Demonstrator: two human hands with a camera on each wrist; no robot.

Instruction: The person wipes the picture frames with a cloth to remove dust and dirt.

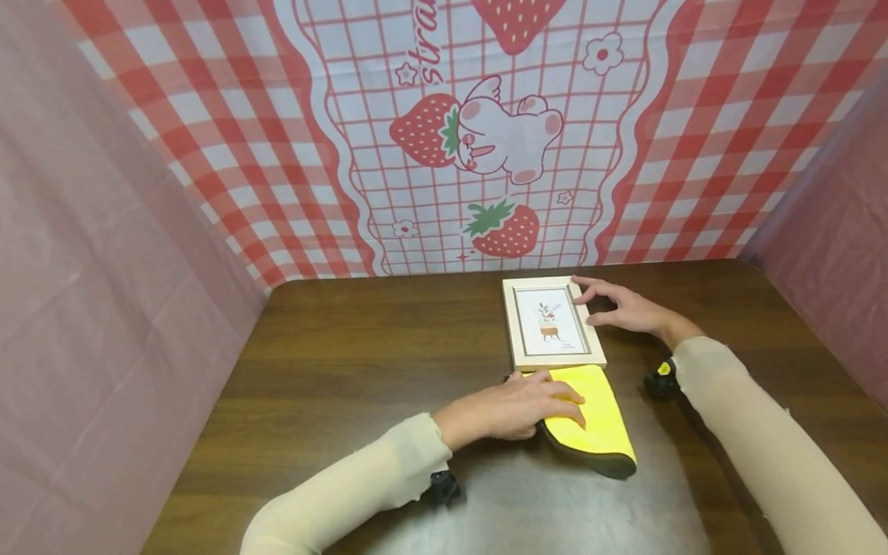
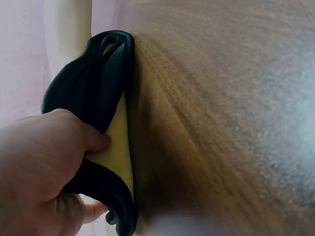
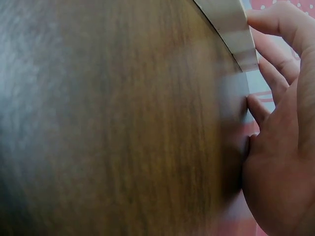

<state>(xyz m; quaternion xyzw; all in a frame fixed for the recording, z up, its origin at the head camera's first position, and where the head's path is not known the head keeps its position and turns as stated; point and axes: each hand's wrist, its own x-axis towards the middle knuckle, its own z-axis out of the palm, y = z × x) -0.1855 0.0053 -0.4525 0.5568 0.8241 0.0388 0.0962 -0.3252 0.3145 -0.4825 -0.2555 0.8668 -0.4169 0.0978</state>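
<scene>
A picture frame [image 1: 519, 339] with a pale border lies flat on the table, showing a small print of potted flowers. Just in front of it is a folded cleaning cloth [image 1: 597, 420], bright yellow on one face and dark grey on the other. My left hand [image 1: 516, 405] grips the cloth's left part, fingers over the yellow face; in the left wrist view the thumb presses into a dark fold [image 2: 93, 93]. At the frame's right side, my right hand [image 1: 627, 308] touches the edge with loosely spread fingers. The right wrist view shows its thumb against the frame's pale side [image 3: 231, 34].
The brown wooden table [image 1: 347, 370] ends at the back against a red-and-white checked cloth [image 1: 291, 154] with strawberry prints. Pink curtains [image 1: 104, 270] hang at both sides. Dark wrist devices [image 1: 444, 487] sit under both cuffs.
</scene>
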